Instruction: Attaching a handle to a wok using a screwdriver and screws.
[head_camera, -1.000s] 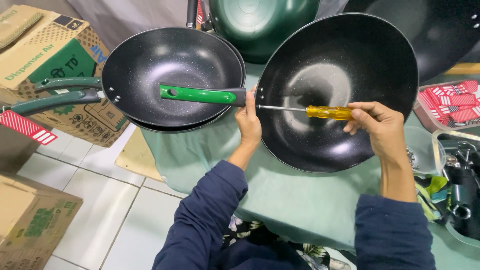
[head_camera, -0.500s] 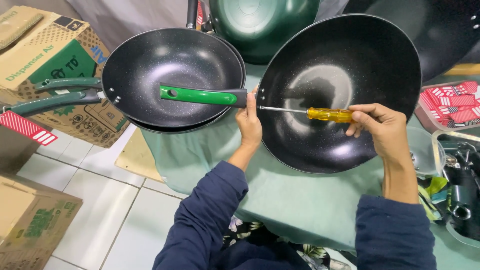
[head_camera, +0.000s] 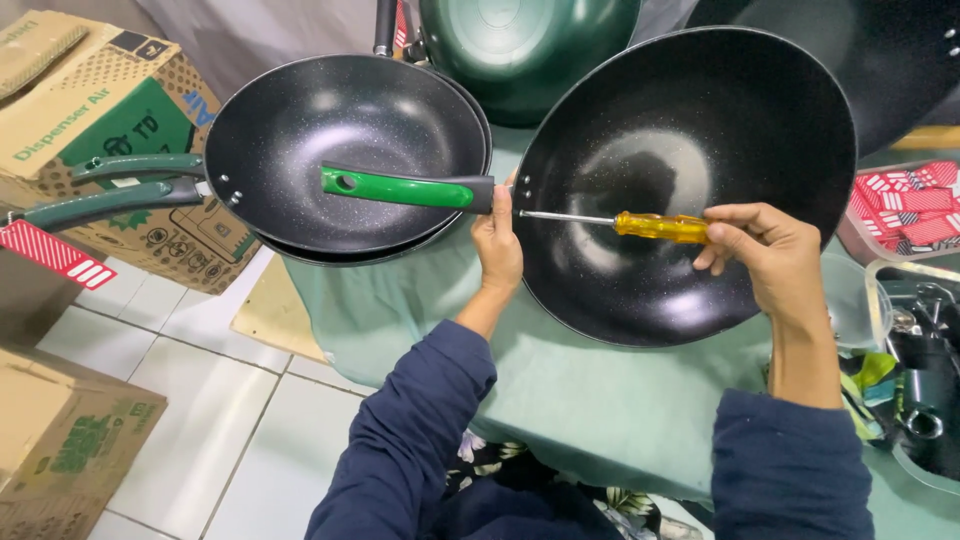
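Observation:
A big black wok (head_camera: 690, 150) stands tilted on the green-covered table (head_camera: 560, 390), its inside facing me. My left hand (head_camera: 497, 235) grips the base of its green handle (head_camera: 400, 187) at the wok's left rim. My right hand (head_camera: 765, 255) holds a screwdriver (head_camera: 640, 225) with a yellow grip. The metal shaft lies across the wok's inside and its tip meets the rim where the handle joins, beside my left fingers.
Two stacked black pans (head_camera: 340, 150) with dark green handles lie at the left, under the green handle. A green wok (head_camera: 530, 50) sits upside down behind. Cardboard boxes (head_camera: 90, 110) stand at the left on the tiled floor. Trays of small parts (head_camera: 915, 300) sit at the right.
My right hand and the screwdriver have shifted very slightly. The wok, the handle and my left hand stay where they were.

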